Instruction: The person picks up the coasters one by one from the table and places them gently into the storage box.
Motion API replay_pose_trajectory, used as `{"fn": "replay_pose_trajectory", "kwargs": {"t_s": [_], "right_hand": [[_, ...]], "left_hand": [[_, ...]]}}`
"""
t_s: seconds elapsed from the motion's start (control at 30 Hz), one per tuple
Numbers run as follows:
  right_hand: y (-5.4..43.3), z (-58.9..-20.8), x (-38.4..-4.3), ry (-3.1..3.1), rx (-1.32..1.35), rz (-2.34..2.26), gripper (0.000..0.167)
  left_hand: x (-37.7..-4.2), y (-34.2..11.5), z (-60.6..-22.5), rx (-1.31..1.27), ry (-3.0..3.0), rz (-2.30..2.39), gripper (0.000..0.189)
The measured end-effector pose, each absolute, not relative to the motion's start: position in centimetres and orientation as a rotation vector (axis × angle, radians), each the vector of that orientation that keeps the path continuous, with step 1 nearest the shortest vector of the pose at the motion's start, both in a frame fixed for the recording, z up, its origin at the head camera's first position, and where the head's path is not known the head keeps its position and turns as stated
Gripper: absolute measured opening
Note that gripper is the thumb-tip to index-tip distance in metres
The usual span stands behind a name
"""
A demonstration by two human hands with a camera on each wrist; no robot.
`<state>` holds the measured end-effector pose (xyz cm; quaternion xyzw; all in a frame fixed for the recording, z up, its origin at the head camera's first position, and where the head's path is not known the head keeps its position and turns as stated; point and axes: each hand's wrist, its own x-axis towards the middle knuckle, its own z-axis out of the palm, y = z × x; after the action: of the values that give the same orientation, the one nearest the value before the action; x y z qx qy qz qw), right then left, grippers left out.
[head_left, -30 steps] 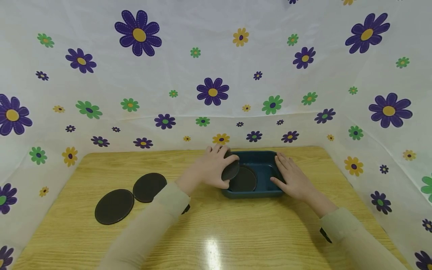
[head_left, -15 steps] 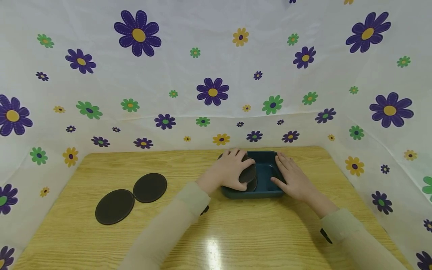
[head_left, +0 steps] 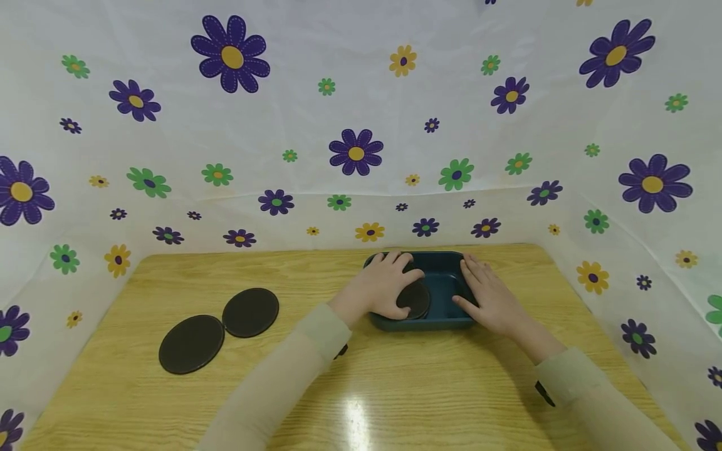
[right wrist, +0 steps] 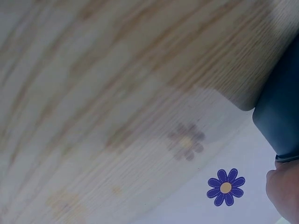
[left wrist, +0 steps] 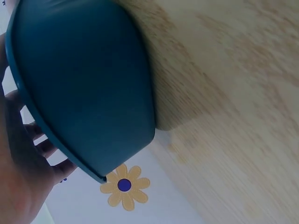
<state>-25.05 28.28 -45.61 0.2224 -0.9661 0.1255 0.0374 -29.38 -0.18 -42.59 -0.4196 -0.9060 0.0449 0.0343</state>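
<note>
In the head view, a dark teal rectangular box (head_left: 442, 288) stands near the back of the wooden table. My left hand (head_left: 382, 287) reaches over its left side, thumb and fingers spread round the edge of a black round coaster (head_left: 414, 299). That coaster lies low in the box, partly covered by the hand. My right hand (head_left: 489, 297) rests over the box's right rim, its fingers straight. From the left wrist, the box's outer wall (left wrist: 88, 88) shows with the left fingers (left wrist: 44, 147) behind the rim. The right wrist view catches only part of the right hand (right wrist: 285, 191) at a corner.
Two more black round coasters (head_left: 192, 344) (head_left: 251, 312) lie flat on the wooden table (head_left: 429, 388), edge to edge, left of the box. A white flowered cloth (head_left: 304, 113) hangs behind the table and along both sides.
My left hand has carried the coaster to the right into the box and lowered it onto another coaster there. The right hand has stayed on the rim.
</note>
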Motion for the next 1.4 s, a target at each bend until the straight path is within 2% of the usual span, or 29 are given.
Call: {"fn": "replay_pose_trajectory", "kwargs": {"t_s": [0.9, 1.4], "right_hand": [[28.3, -45.4, -24.9, -2.961, 0.700, 0.375, 0.085], [28.3, -45.5, -24.9, -2.953, 0.704, 0.393, 0.086]], "left_hand": [[-27.7, -6.3, -40.4, -1.254, -2.730, 0.046, 0.072], [-26.2, -12.5, -41.9, -1.105, -2.824, -0.024, 0.069]]}}
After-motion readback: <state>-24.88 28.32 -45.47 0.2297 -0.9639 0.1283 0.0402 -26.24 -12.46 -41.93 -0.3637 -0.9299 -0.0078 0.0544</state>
